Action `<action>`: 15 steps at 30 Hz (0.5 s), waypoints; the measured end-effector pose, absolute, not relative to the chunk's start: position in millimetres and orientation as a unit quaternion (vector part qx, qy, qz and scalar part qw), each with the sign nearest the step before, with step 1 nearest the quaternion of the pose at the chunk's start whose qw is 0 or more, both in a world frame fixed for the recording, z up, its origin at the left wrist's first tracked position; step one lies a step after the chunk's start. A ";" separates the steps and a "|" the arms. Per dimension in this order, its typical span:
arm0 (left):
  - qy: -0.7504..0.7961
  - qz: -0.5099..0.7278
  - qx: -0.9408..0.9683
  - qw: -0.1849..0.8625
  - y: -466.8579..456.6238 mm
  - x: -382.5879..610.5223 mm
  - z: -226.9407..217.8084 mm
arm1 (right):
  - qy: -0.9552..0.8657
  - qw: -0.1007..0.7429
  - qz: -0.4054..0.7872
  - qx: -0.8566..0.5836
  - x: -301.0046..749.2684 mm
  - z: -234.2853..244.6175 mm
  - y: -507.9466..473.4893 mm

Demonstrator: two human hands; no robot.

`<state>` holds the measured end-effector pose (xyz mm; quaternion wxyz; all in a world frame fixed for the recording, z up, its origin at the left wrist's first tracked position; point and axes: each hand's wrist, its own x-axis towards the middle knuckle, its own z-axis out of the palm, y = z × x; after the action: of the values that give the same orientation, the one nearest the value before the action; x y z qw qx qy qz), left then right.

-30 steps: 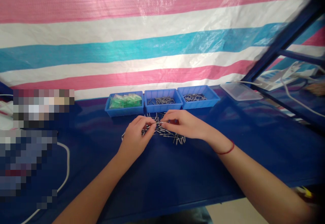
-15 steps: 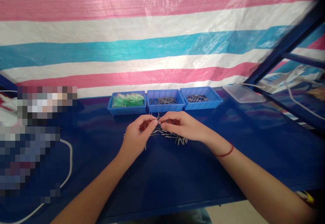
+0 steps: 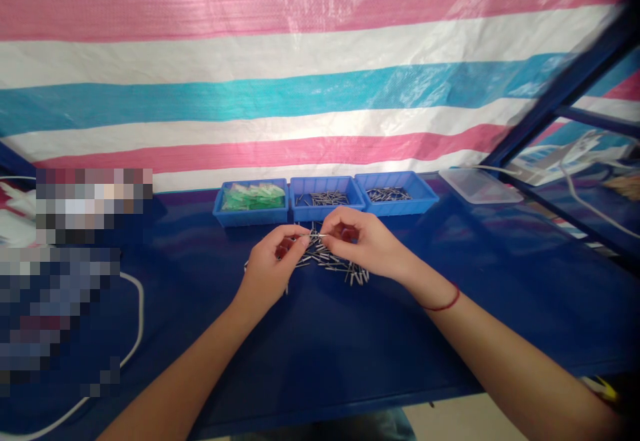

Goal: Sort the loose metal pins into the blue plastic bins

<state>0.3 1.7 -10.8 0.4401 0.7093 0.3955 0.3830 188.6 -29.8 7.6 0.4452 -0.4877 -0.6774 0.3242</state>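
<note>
Over a loose pile of blind rivets (image 3: 353,272), both hands meet with their fingertips a short way apart. A thin silvery blind rivet (image 3: 315,235) lies level across the gap between them. My left hand (image 3: 267,262) pinches its left end between thumb and forefinger. At the other end, the thumb and forefinger of my right hand (image 3: 367,241) are closed on it. The fingers hide both ends of the rivet. Part of the pile is covered by the hands.
Behind the pile stand three blue bins: one with green and pale packets (image 3: 253,196), a middle bin (image 3: 327,213) and a right bin (image 3: 400,209) with metal rivets. A clear plastic lid (image 3: 480,185) lies farther right. A white cable (image 3: 141,308) curves at left.
My right hand has shifted slightly up and right, away from the left fingertips, so more of the rivet shows between them. My left hand has hardly moved.
</note>
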 end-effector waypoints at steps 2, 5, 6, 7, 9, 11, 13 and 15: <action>0.395 0.380 0.708 0.445 1.5 0.6 -10.6 | -0.685 0.458 0.306 -0.477 187.9 9.8 -31.3; 0.394 0.365 0.719 0.440 1.8 0.4 -11.3 | -0.699 0.468 0.279 -0.463 187.2 12.9 -33.9; 0.394 0.358 0.727 0.434 2.0 0.3 -11.7 | -0.708 0.468 0.265 -0.457 186.8 13.6 -34.8; 0.392 0.351 0.735 0.428 2.2 0.1 -12.0 | -0.721 0.466 0.246 -0.451 186.3 14.3 -35.6; 0.386 0.335 0.751 0.418 2.0 0.0 -12.2 | -0.749 0.452 0.200 -0.441 185.4 15.6 -36.9; 0.385 0.322 0.757 0.417 1.0 0.2 -12.2 | -0.769 0.432 0.158 -0.444 185.8 17.6 -37.1; 0.393 0.317 0.757 0.415 -0.3 0.5 -11.9 | -0.766 0.425 0.118 -0.468 190.5 20.3 -35.6; 0.402 0.316 0.767 0.388 -1.4 0.7 -11.5 | -0.728 0.447 0.057 -0.517 202.2 22.1 -31.9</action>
<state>0.7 -1.4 -11.5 0.3879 0.7672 0.4017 0.3157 202.2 -31.9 22.1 0.4472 -0.5171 -0.7276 0.0571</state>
